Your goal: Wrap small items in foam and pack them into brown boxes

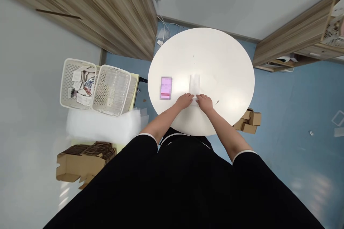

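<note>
On the white round table lies a narrow strip of thin white wrapping sheet, running away from my body. My left hand grips its near part from the left, fingers bent and fingertips on the sheet. From the right, my right hand holds the same part, its fingers curled in close to those of the left. The sheet between the fingertips is partly covered, and whether anything is wrapped inside I cannot tell. Left of the hands, a pink rectangular item rests on the table, its face blurred out.
To the left stand a white basket of small packets and another basket with clear plastic pieces. Nearer are a stack of white sheets and flattened cardboard boxes. Small cardboard boxes sit beyond the table's right edge.
</note>
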Demonstrator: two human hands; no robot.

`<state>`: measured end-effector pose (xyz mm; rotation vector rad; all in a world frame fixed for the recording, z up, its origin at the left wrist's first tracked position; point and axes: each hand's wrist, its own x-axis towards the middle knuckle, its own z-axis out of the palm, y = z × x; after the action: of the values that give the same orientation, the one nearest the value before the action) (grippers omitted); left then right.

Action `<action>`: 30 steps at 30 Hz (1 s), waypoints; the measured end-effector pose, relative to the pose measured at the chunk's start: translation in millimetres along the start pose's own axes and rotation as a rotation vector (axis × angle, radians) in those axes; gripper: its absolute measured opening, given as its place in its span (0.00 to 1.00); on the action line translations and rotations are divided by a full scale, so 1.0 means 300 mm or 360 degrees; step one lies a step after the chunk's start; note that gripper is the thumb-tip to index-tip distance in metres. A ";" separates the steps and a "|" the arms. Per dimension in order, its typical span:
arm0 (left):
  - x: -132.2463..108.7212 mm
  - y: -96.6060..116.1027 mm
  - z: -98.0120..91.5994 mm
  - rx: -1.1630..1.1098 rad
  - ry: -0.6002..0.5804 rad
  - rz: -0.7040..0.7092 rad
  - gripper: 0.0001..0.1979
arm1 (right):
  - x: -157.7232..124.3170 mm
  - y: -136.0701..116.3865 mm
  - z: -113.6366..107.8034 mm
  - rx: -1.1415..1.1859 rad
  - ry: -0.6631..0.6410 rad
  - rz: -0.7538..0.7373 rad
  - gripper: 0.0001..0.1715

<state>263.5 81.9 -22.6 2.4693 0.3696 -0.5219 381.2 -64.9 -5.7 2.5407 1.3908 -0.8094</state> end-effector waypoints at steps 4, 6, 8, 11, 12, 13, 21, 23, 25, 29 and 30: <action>0.020 0.002 0.028 0.0076 0.0110 -0.0057 0.18 | 0.022 -0.005 0.030 -0.0011 0.0084 0.0046 0.25; 0.010 0.005 0.046 0.0098 0.0173 -0.0013 0.18 | 0.010 0.000 0.048 -0.0009 0.0148 -0.0021 0.25; -0.015 0.008 0.066 0.0118 0.0212 0.0059 0.18 | -0.016 0.007 0.064 -0.0014 0.0180 -0.0115 0.24; -0.079 0.014 0.108 0.0168 0.0244 0.0197 0.21 | -0.082 0.000 0.096 -0.0025 0.0194 -0.0209 0.27; -0.106 0.018 0.126 0.0180 0.0250 0.0237 0.23 | -0.110 -0.009 0.111 -0.0026 0.0198 -0.0221 0.30; -0.136 0.023 0.147 0.0182 0.0252 0.0268 0.24 | -0.141 -0.021 0.129 -0.0028 0.0200 -0.0225 0.32; -0.282 0.051 0.223 0.0212 0.0221 0.0328 0.18 | -0.313 -0.064 0.204 0.0049 0.0171 -0.0251 0.23; -0.257 0.038 0.180 0.0239 0.0156 0.0401 0.18 | -0.294 -0.033 0.166 0.0100 0.0127 -0.0310 0.23; -0.213 0.020 0.126 0.0261 0.0075 0.0467 0.17 | -0.255 0.000 0.116 0.0162 0.0045 -0.0343 0.24; -0.108 -0.011 0.039 0.0248 -0.0023 0.0433 0.17 | -0.148 0.031 0.033 0.0267 -0.0047 -0.0266 0.23; -0.082 -0.017 0.027 0.0225 -0.0020 0.0403 0.17 | -0.120 0.029 0.021 0.0290 -0.0047 -0.0215 0.23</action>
<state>237.6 77.6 -20.2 2.5971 0.0131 -0.4701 370.4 -98.8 6.4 2.5750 1.5599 -1.0369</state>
